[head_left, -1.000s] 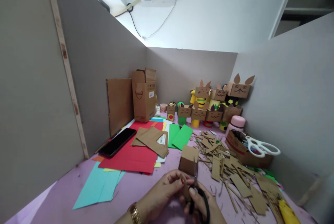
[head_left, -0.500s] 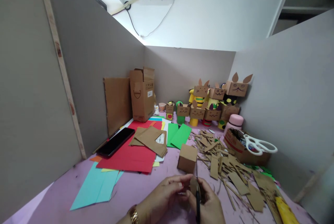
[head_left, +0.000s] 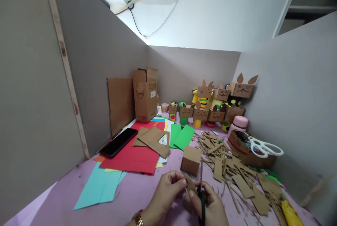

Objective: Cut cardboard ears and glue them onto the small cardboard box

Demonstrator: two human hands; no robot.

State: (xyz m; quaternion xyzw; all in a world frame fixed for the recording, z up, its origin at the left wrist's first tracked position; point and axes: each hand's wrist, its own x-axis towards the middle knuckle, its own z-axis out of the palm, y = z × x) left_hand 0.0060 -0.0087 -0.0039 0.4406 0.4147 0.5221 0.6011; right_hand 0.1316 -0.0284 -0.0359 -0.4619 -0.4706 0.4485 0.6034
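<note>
A: Which way do your black scissors (head_left: 202, 201) point?
B: Blades away from you, tips beside the small cardboard box (head_left: 191, 160); long axis near vertical in view, handles low. Your right hand (head_left: 212, 209) is wrapped around the handles.
A: And your cardboard piece (head_left: 191, 184)?
B: Low centre, between your hands, just left of the scissors. Your left hand (head_left: 165, 191) pinches it, finger and thumb. Long axis slants, upper end leaning left; lower end hard to make out. Cardboard scraps (head_left: 218, 170) lie to the right.
</note>
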